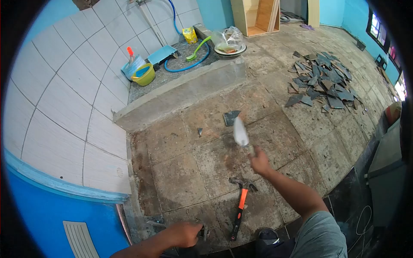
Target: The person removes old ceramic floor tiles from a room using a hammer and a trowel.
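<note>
My right hand (260,162) is wrapped round the handle of a trowel (241,134), whose pale, slightly blurred blade points away from me over the bare floor. Just beyond the blade tip lies a dark broken tile piece (231,118), with a smaller shard (200,132) to its left. My left hand (186,234) is low in the view with its fingers curled closed; what they hold, if anything, is hidden. Between my hands a claw hammer (241,206) with an orange and black handle lies on the floor, its head pointing away from me.
A heap of broken tiles (327,81) lies at the right. Behind a low concrete curb (185,92) are a yellow-green bucket (144,75), a blue dustpan (161,55), a green brush (198,49) and a blue hose (185,69). A wooden cabinet (258,30) stands at the back.
</note>
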The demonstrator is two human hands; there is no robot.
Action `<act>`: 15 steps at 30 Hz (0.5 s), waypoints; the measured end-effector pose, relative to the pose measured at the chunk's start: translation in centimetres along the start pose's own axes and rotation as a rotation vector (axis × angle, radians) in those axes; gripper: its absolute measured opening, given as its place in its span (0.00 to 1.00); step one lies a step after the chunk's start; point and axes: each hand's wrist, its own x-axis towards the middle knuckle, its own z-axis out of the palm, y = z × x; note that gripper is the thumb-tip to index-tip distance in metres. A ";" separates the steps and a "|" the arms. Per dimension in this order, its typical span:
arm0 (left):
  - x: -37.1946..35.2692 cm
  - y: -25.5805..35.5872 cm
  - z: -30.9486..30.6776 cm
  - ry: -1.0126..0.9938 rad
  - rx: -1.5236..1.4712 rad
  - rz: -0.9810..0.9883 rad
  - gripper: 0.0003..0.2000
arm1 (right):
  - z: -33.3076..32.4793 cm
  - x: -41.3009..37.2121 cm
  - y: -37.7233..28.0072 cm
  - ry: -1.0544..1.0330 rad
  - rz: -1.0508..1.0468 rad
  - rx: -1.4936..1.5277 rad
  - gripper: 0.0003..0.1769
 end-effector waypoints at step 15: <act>-3.4 2.0 -2.9 -0.239 -0.271 -0.334 0.27 | 11.0 11.9 -5.1 -0.571 0.116 0.360 0.32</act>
